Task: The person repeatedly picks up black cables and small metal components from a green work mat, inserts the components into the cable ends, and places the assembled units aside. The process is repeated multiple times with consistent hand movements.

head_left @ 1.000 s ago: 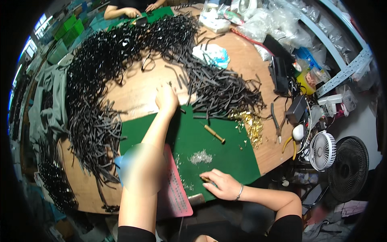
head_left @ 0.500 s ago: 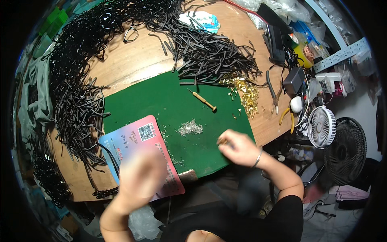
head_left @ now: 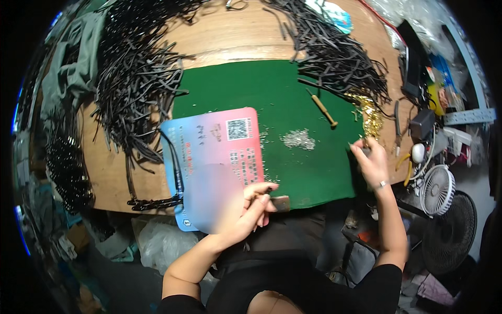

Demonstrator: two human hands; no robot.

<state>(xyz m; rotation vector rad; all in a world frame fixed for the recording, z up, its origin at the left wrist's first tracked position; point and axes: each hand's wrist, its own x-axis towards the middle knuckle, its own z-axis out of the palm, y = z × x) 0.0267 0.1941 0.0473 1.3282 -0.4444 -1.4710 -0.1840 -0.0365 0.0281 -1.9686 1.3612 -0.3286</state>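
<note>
My left hand (head_left: 250,209) is closed beside the lower right edge of a blue and pink printed card (head_left: 206,138). Something small and dark shows at its fingertips, too small to name. A blurred patch hides part of the card. My right hand (head_left: 372,165) pinches by the mat's right edge, just below a heap of gold-coloured metal pieces (head_left: 372,118); what it holds cannot be made out. A pile of tiny silvery pieces (head_left: 299,139) lies on the green mat (head_left: 225,86) between the hands. Farther back rests a brass-handled screwdriver (head_left: 323,108).
Black eyeglass temples (head_left: 337,57) are heaped at the back right, with another heap (head_left: 133,94) on the left. Black spectacle frames (head_left: 65,165) crowd the far left. Yellow-handled pliers (head_left: 405,170) and a white fan (head_left: 438,191) stand right of the mat.
The view has shifted, so the table sits farther left and higher. My left hand moved to the card's right edge; my right hand moved right, to the gold pieces.
</note>
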